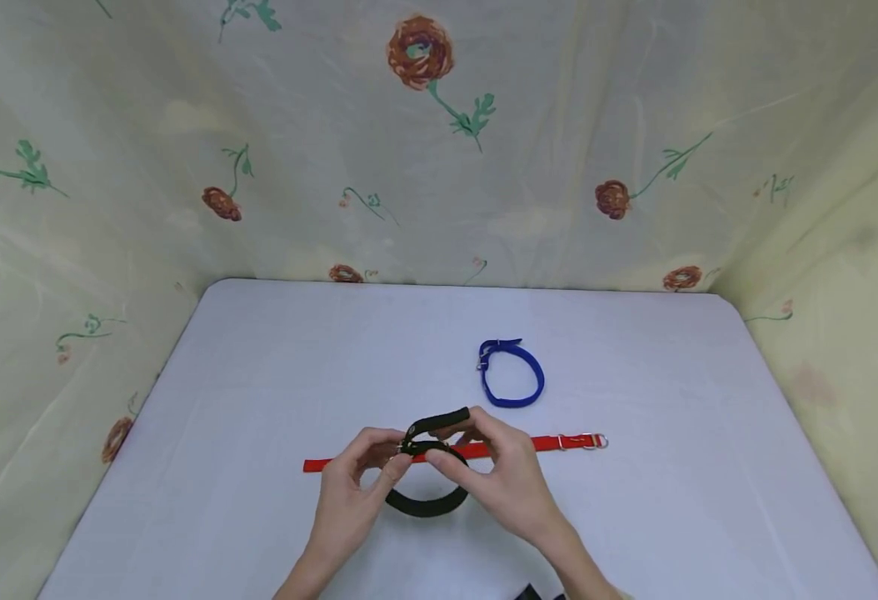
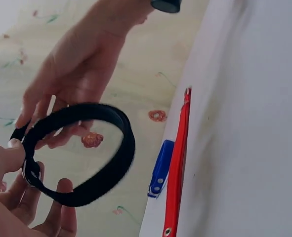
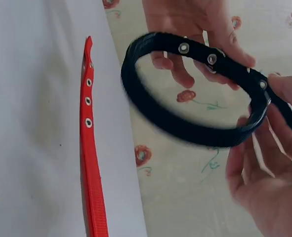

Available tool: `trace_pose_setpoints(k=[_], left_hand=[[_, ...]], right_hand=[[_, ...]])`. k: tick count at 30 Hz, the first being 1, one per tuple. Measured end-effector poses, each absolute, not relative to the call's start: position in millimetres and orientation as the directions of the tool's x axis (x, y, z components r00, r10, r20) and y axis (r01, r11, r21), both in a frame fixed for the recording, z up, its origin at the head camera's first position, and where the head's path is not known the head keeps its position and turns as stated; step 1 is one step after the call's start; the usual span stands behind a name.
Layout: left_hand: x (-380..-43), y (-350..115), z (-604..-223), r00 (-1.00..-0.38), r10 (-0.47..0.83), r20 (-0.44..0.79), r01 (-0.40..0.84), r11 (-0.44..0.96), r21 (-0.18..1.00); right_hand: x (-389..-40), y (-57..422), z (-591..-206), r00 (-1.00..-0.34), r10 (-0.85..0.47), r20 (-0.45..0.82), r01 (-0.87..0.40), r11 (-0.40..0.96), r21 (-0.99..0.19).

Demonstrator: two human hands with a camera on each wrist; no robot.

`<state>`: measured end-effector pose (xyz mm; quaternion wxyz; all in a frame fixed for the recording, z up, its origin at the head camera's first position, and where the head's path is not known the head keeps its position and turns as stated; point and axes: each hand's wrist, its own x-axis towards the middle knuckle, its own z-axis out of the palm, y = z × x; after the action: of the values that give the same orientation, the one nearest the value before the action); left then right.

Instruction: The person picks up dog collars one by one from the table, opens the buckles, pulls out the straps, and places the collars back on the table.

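Both hands hold a black collar (image 1: 426, 506) bent into a loop above the table, its free end sticking out past the buckle. My left hand (image 1: 345, 504) pinches it at the metal buckle (image 2: 29, 174) between thumb and fingers. My right hand (image 1: 510, 483) pinches the strap beside the buckle, with the free end by its fingertips. Metal eyelets (image 3: 212, 59) run along the band in the right wrist view. Beneath the hands, a red collar (image 1: 547, 443) lies stretched out flat, partly covered by them. Farther back is a blue collar (image 1: 512, 402), buckled into a ring.
The white table (image 1: 319, 350) has a flower-patterned curtain (image 1: 529, 192) behind it and along its sides. A small dark object (image 1: 529, 592) shows at the bottom edge of the head view, beside the right forearm.
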<state>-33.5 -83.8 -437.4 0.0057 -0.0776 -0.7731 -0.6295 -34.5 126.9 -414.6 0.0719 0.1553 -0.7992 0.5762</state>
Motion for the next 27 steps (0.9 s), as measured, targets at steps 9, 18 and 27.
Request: trace_pose_setpoints(k=[9, 18, 27], left_hand=[[-30, -83, -438, -0.888, 0.109, 0.447, 0.438, 0.495, 0.750], [-28, -81, -435, -0.852, 0.132, 0.507, 0.489, 0.548, 0.678], [-29, -79, -436, -0.868, 0.123, 0.480, 0.465, 0.538, 0.703]], right_hand=[[-33, 115, -418, -0.941, -0.089, 0.326, -0.333, 0.410, -0.849], [-32, 111, -415, -0.943, -0.090, 0.321, -0.329, 0.412, -0.850], [-33, 116, -415, -0.964, -0.036, 0.264, -0.256, 0.393, -0.883]])
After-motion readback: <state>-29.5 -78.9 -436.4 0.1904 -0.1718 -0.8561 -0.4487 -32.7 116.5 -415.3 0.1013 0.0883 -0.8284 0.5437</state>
